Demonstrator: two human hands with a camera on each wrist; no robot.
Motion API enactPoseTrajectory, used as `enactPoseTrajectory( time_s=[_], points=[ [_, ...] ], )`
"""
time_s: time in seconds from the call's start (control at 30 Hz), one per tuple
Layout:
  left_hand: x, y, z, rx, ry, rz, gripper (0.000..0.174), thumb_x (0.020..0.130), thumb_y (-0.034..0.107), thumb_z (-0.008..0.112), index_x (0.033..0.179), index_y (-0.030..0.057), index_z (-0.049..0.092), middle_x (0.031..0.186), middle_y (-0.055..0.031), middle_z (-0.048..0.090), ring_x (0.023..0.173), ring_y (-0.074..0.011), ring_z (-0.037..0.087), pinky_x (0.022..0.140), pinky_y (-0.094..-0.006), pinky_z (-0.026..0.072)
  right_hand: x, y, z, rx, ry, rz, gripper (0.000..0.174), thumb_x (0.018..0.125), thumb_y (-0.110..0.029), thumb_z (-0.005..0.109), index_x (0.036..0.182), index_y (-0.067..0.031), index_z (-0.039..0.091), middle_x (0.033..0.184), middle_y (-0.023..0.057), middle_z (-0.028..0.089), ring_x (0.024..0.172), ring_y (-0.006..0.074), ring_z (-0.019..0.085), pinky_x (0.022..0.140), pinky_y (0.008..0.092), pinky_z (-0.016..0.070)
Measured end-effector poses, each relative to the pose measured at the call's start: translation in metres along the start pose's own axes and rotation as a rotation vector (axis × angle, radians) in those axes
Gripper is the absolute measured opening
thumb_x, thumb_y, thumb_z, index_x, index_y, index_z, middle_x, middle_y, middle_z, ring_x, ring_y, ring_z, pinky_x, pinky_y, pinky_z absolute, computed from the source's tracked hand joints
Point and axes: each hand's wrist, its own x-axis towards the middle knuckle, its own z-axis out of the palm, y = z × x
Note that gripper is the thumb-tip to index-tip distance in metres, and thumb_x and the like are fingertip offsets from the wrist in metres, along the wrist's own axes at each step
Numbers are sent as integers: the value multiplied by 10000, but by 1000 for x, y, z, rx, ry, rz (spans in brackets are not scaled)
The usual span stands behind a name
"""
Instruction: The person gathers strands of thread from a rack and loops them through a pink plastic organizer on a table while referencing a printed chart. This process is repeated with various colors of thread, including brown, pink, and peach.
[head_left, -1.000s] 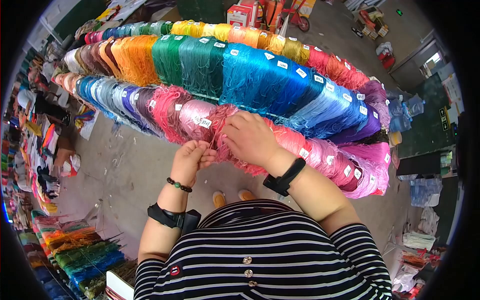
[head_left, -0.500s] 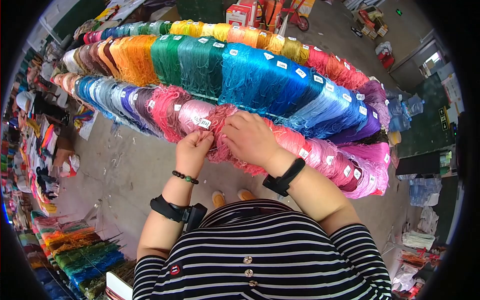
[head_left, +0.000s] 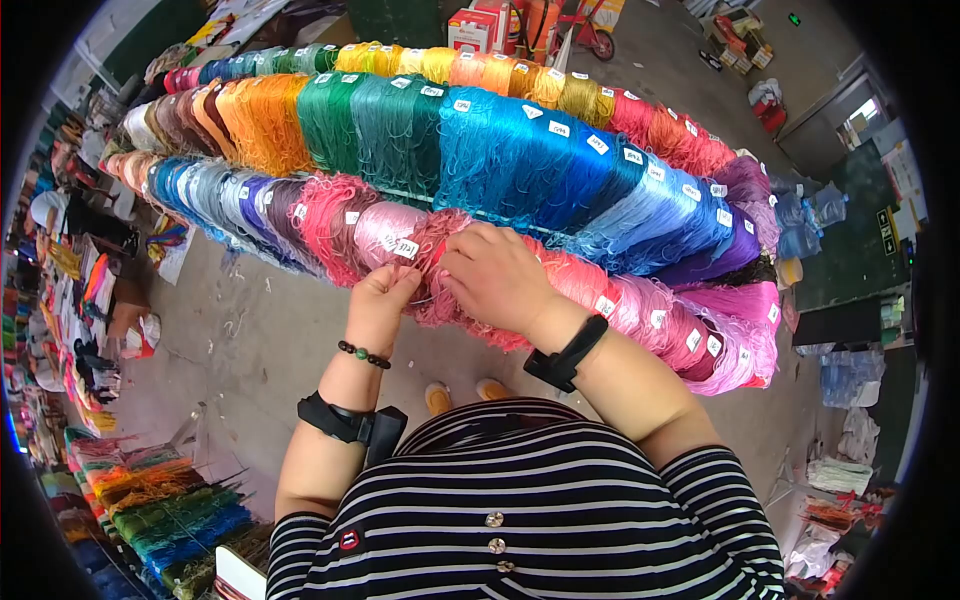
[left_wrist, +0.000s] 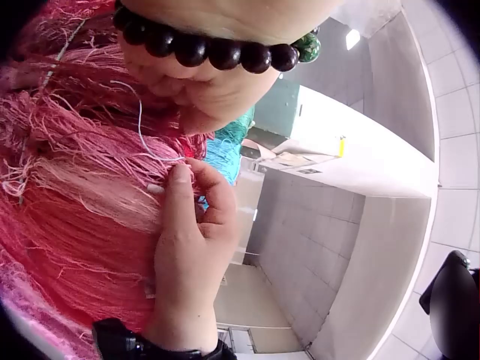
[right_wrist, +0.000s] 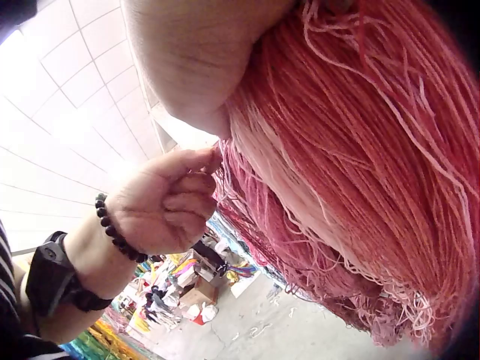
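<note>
In the head view my left hand (head_left: 380, 300) is at the near edge of a dusty-pink thread skein (head_left: 435, 310), thumb and fingertips pinched together beside a white label. My right hand (head_left: 497, 278) lies over the same skein, its fingers bent into the strands. The left wrist view shows the right thumb and index finger pinching a thin pale thread (left_wrist: 140, 120) that loops out over the pink strands. From the right wrist, the left hand (right_wrist: 169, 202) appears with curled fingers, its pinched tips close to the right hand; the strand between them is mostly hidden.
Labelled skeins hang in long rows, with blue skeins (head_left: 520, 150) behind the pink ones and yellow skeins (head_left: 400, 60) farther back. A lower rack of coloured threads (head_left: 170, 510) stands at left. Red-and-white boxes (head_left: 470, 32) sit beyond the rows.
My left hand has risen from below the skein toward the labelled part, its fingers closing into a tighter pinch, then shifted slightly left. My right hand stays nearly in place.
</note>
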Motion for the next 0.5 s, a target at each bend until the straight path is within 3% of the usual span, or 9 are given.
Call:
enactPoseTrajectory(
  time_s=[0.13, 0.23, 0.3, 0.5],
  points=[
    [0, -2, -5, -67, -64, -24, 90, 926, 85, 600, 959, 23, 657, 828, 32, 634, 726, -53, 551, 667, -200, 435, 0, -1, 0, -3, -5, 7, 71, 779, -185, 623, 802, -119, 615, 906, 35, 574, 938, 242, 546, 789, 383, 445],
    [6, -11, -14, -67, -128, -68, 98, 929, 99, 588, 965, 30, 647, 819, 38, 619, 716, -51, 534, 662, -199, 421, -1, -1, -3, 8, -108, 43, 153, 807, -214, 665, 917, -112, 640, 980, 38, 602, 1014, 246, 559, 826, 389, 441],
    [7, -12, -15, -67, -158, -59, 102, 928, 109, 586, 964, 33, 645, 815, 40, 612, 709, -50, 526, 653, -197, 411, -1, -1, -3, 1, -106, 41, 152, 807, -213, 666, 916, -111, 640, 978, 38, 602, 1013, 246, 559, 827, 390, 442],
    [2, -4, -4, -72, -91, -34, 97, 915, 93, 605, 957, 21, 655, 822, 40, 621, 704, -43, 529, 637, -189, 411, -1, 0, -3, 9, -97, 37, 152, 807, -213, 664, 912, -107, 637, 969, 40, 599, 1005, 247, 561, 825, 393, 444]
  ],
)
